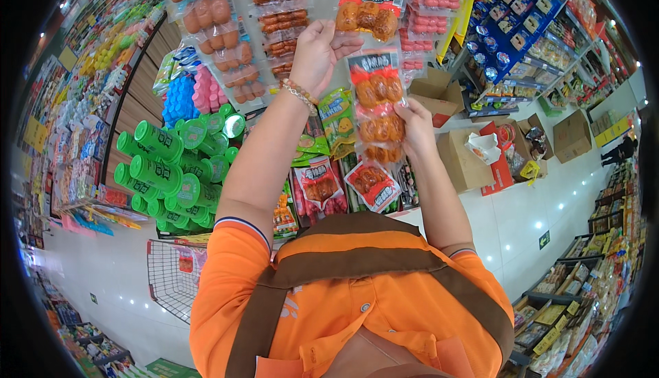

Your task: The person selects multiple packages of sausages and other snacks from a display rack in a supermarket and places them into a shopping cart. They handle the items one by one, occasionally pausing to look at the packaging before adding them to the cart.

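My right hand grips the right edge of a strip of clear sausage packets, red at the top with brown sausages inside. Above that strip hangs another red-topped sausage packet. My left hand, a beaded bracelet on its wrist, reaches up to this upper packet's lower left side. Its fingers are stretched out and apart, and I cannot tell whether they touch the packet. Below the strip, two loose sausage packets lie in the display: one on the left and one on the right.
More sausage strips hang on the left, pink ones on the right. Green canisters are stacked to my left, above a wire shopping cart. Cardboard boxes stand at right, near a blue snack rack.
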A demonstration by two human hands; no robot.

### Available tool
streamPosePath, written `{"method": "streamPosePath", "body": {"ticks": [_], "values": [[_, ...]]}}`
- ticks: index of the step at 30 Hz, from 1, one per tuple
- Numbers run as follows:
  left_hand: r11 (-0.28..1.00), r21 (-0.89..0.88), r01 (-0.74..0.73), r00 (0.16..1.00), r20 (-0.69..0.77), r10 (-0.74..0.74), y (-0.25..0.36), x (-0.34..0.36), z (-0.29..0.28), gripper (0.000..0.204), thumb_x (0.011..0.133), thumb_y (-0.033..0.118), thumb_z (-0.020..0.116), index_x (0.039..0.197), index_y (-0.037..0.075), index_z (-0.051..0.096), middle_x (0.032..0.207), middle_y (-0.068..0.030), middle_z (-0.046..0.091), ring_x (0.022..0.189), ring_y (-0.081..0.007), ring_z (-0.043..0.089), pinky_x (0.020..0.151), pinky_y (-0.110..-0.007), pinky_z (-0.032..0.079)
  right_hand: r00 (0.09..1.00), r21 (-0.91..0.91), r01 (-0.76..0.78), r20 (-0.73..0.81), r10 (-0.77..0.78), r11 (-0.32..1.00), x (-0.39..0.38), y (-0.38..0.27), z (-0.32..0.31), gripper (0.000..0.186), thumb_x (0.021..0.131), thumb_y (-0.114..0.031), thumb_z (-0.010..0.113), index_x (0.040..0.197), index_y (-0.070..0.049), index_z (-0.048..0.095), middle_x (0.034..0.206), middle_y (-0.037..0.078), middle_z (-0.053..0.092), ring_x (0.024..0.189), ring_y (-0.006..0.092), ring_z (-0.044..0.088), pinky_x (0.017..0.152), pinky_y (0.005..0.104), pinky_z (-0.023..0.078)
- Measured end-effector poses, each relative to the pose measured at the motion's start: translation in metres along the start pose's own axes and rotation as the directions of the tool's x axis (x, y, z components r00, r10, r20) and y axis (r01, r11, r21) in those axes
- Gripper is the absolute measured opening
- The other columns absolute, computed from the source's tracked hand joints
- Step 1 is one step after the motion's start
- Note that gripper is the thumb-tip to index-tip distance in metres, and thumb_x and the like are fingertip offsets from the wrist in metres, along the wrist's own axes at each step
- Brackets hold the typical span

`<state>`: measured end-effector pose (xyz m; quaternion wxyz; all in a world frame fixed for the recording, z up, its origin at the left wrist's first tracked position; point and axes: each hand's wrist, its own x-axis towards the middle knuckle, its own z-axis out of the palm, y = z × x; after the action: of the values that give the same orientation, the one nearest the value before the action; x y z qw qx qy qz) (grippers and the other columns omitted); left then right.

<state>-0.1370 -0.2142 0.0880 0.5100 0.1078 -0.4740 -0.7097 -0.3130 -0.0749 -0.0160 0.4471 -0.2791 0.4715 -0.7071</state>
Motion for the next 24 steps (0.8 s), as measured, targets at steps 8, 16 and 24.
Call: {"method": "streamPosePath", "body": {"ticks": [8, 16, 24], "values": [[0.987, -0.062, -0.148, 0.973, 0.17, 0.156, 0.045, -0.058, -0.021, 0.021, 0.104, 0.021, 0.048, 0.11, 0.004, 0.058, 0.105, -0.0086, 0.069, 0.087, -0.0226, 0.07, 0.084, -0.039, 0.056, 0.999, -0.018, -0.027, 0.023, 0.027, 0.999, 0.019, -0.001, 0.018, 0.011, 0.092, -0.002, 0.06, 0.101, 0.003, 0.066, 0.092, 0.009, 0.068, 0.08, 0.0178, 0.066, 0.072, 0.031, 0.054], [0.948, 0.309, -0.074, 0.944, -0.284, 0.166, 0.084, -0.202, -0.11, 0.018, 0.104, 0.019, 0.05, 0.103, 0.002, 0.056, 0.098, -0.0103, 0.07, 0.082, -0.0188, 0.071, 0.079, -0.036, 0.058, 0.913, -0.461, -0.132, 0.287, 0.288, 0.877, 0.016, 0.0, 0.016, 0.019, 0.09, -0.004, 0.062, 0.107, 0.004, 0.065, 0.095, 0.008, 0.067, 0.087, 0.0174, 0.065, 0.073, 0.0287, 0.053], [0.995, 0.057, -0.079, 0.713, -0.694, 0.096, -0.02, -0.237, -0.149, 0.017, 0.103, 0.019, 0.051, 0.103, 0.002, 0.055, 0.108, -0.0201, 0.068, 0.104, -0.0296, 0.068, 0.094, -0.042, 0.053, 0.737, -0.849, 0.365, 0.514, 0.438, 0.382, 0.092, 0.023, 0.141, 0.03, 0.088, -0.016, 0.066, 0.112, 0.001, 0.065, 0.102, 0.015, 0.068, 0.099, 0.0281, 0.066, 0.081, 0.0416, 0.054]]}}
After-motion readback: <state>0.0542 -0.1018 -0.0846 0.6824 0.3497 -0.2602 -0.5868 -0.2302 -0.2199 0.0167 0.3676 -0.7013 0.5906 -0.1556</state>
